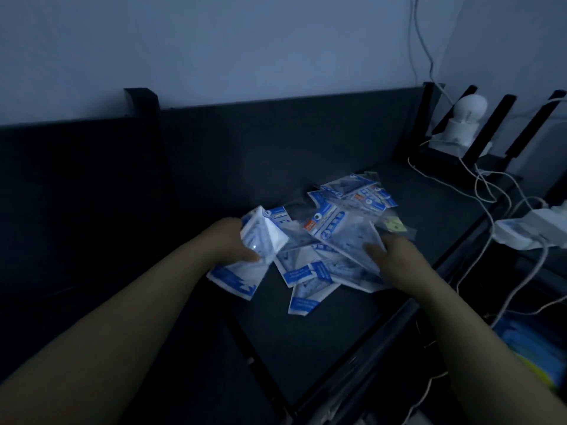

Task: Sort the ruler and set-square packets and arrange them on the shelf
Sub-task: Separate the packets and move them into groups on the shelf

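Several blue-and-white packets (310,271) of rulers and set-squares lie in a loose heap on the dark shelf (352,326). My left hand (233,243) grips a small bundle of packets (260,237) at the heap's left side, slightly lifted. My right hand (389,256) pinches the lower edge of a larger clear packet (343,237) with a blue header, thumb on top. More packets (362,191) lie behind, towards the back wall. The light is dim and print is not readable.
The shelf has a dark back panel (276,142) and an upright post (141,102) at the left. At the right stand a white bulb device (466,118), a white power adapter (527,231) and trailing white cables (484,185). Coloured items (534,354) lie lower right.
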The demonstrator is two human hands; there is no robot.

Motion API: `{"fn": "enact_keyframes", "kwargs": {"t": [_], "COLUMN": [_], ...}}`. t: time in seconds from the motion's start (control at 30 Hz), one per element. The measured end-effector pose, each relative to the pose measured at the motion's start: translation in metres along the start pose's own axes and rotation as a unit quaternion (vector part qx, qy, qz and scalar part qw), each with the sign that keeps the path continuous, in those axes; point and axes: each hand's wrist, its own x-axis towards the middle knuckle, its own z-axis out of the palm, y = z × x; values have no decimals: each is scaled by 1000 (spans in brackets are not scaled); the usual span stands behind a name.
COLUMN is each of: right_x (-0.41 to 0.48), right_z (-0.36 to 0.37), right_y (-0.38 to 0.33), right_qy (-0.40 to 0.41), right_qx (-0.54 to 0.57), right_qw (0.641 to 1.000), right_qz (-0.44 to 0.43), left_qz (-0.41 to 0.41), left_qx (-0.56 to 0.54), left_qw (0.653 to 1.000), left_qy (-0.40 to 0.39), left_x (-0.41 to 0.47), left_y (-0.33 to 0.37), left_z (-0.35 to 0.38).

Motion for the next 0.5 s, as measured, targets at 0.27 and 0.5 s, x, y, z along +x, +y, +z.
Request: {"fn": "enact_keyframes", "kwargs": {"t": [0.27,0.5], "right_x": [3,26], "right_z": [-6,-13], "right_y": [7,5], "right_qy": [-91,-199], "right_qx": [-26,-17], "right_qw": [995,979], "right_qz": [-23,-39], "left_qz": [57,8], "left_qx": [-43,85], "left_qw": [997,994], "left_qy": [-29,-69], "left_x": [4,32], "left_y": [17,27], "left_z": [-1,7]}}
